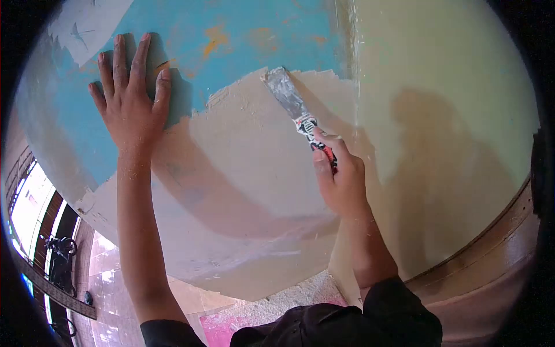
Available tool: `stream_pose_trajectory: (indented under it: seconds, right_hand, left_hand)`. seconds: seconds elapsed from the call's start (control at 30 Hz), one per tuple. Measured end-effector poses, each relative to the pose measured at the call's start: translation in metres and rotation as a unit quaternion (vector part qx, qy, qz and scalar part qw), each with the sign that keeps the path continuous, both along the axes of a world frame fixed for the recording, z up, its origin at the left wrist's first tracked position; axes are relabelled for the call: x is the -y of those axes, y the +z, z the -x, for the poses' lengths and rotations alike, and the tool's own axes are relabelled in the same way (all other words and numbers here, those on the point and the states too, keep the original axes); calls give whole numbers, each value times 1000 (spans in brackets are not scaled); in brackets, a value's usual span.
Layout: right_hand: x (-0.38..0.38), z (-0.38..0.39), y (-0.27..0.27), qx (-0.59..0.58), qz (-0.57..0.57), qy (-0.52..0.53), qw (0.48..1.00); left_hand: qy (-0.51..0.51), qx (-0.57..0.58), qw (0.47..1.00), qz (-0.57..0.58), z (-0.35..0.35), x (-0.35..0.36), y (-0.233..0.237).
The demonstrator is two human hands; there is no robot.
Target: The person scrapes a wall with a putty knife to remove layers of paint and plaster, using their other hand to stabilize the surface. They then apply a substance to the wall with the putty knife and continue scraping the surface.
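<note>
The wall (260, 29) filled the view, blue paint above and left of the grip and a cream face to its right. A wet beige putty coat (248, 168) spread below and left of the grip, its ragged upper edge meeting the blue. The left hand (132, 107) lay flat on the blue, fingers spread, holding nothing, well left of the grip. The right hand (342, 180) was closed around the handle of the putty knife (289, 95), whose blade ran up and left from the fist and pressed on the putty's top edge.
</note>
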State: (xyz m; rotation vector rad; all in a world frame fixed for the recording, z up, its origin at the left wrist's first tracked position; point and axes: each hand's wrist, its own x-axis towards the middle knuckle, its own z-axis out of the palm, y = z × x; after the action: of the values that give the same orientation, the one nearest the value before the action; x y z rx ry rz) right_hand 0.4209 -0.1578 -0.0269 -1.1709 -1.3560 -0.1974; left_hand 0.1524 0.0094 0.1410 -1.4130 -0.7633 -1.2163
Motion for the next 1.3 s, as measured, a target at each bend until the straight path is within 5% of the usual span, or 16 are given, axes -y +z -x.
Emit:
stream_pose_trajectory:
  seconds: [0.23,0.33,0.4,0.53,0.67,0.73,0.8,0.83,0.97,1.3]
  right_hand:
    - [0,-3,-3,-40,14,73,996]
    - [2,5,-1,25,-26,-7,999]
    - [8,0,3,-60,25,88,994]
    - [8,12,2,25,1,-15,1000]
    - [13,0,5,-48,49,67,995]
    - [11,-2,5,-20,63,51,997]
    - [5,7,0,46,-38,-10,998]
    - [16,11,6,-25,28,42,998]
    - [19,5,8,-10,54,24,998]
    - [28,11,19,-17,34,41,998]
  left_hand:
    - [3,0,1000,2,0,1,-1]
    - [4,6,1000,12,-1,5,-1]
    - [4,4,1000,10,0,4,-1]
    - [7,6,1000,15,-1,6,-1]
    - [9,2,1000,16,-5,8,0]
    - [1,0,1000,7,-4,8,0]
    - [4,1,1000,10,-5,9,0]
    - [9,0,1000,13,-6,11,1]
    - [-2,-8,1000,8,-4,12,1]
    - [-2,-28,1000,10,-2,14,0]
